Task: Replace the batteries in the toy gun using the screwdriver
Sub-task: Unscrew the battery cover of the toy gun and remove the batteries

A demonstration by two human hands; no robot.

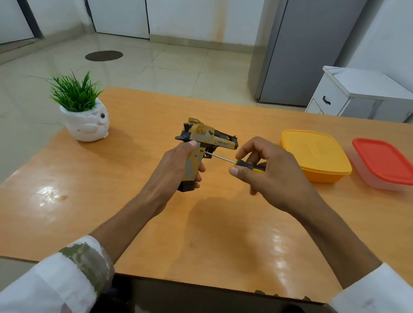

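Orange-brown laminate covers the table (219, 242), which fills most of the view and carries everything else. At its right end sit two lidded plastic containers, a yellow one (315, 155) and, just beside it, a clear one with a red lid (387, 164). Near the left far corner stands a white owl-shaped pot (86, 124) with a green plant.

Above the middle of the table, the left hand (175, 164) is wrapped around the grip of the toy gun (206, 141), a yellow-and-grey pistol with black parts, held upright with its barrel pointing right, clear of the tabletop. The right hand (268, 173) pinches the screwdriver (237, 162) by its black-and-yellow handle, thumb and fingers closed on it. The thin metal shaft runs leftward and its tip meets the side of the gun near the top of the grip.
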